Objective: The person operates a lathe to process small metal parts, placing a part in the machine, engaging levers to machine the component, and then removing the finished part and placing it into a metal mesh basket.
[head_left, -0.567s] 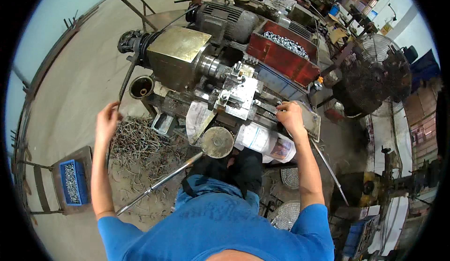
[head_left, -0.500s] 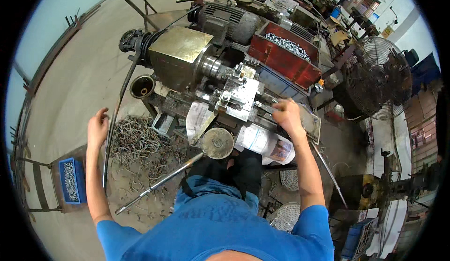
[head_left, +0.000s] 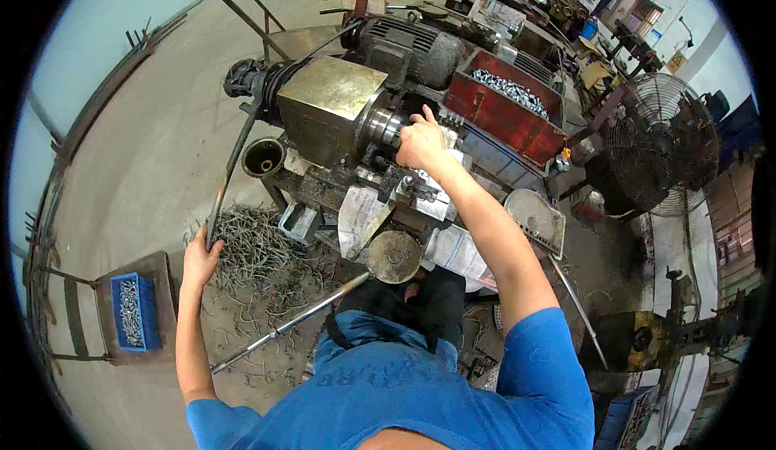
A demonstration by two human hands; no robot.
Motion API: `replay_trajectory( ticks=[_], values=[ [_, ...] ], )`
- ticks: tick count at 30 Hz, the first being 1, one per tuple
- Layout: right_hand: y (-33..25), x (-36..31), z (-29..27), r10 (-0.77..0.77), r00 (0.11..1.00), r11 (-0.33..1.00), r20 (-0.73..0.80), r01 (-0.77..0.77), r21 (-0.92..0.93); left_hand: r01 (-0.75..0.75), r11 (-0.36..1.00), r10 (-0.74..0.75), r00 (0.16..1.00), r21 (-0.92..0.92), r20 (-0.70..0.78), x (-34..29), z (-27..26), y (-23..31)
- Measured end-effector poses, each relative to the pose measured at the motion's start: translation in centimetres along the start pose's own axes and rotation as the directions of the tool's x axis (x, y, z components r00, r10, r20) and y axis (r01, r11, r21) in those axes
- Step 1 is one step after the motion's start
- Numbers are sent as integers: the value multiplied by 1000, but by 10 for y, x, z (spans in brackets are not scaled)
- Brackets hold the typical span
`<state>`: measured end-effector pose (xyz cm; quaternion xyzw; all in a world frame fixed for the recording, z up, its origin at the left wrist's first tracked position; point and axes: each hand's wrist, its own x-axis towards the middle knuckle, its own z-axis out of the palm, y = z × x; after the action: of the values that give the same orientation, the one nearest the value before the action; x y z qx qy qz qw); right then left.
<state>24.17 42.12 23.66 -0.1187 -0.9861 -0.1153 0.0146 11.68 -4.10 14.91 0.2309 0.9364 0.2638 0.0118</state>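
My left hand is closed round the lower end of a long dark lever, which slants up to the back of the lathe's spindle housing. My right hand reaches over the tool slide to the front of the steel chuck. One finger points up while the others are bent in beside the chuck. Whatever they pinch is hidden by the hand. Beneath my right forearm, the tool slide is partly covered. A round metal handwheel or disc lies in front of my lap.
A red bin of small metal parts stands behind the slide, near a large fan. Metal shavings heap on the floor at left. A blue crate of parts sits further left. A steel bar slants across the front.
My right hand has moved left and away from me, from the slide's right side to the chuck. My left hand has come down and right onto the lever's end and closed on it.
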Motion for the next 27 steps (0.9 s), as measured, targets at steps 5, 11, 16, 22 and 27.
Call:
replay_trajectory(
  ticks=[5, 11, 16, 22, 27],
  values=[
    [-1, 7, 10, -22, 999, 1000, -32, 22, -3, -27, 1000, 27, 999, -4, -23, 3, 8, -17],
    [0, 10, 17, 9, 999, 999, -39, -8, 41, 12, 987, -7, 1000, 161, -28, 3, 9, 0],
    [5, 9, 24, -23, 987, 997, -160, 35, 73, 14, 876, 3, 999, 482, -35, 25, -2, -49],
    [2, 12, 17, 31, 999, 999, -8, -31, 17, -17, 671, 102, 992, 741, -70, 124, -61, -144],
    [1, -18, -12, 10, 990, 982, -143, 17, 187, 61, 854, 105, 952, 517, -288, 123, -42, -150]
  ],
)
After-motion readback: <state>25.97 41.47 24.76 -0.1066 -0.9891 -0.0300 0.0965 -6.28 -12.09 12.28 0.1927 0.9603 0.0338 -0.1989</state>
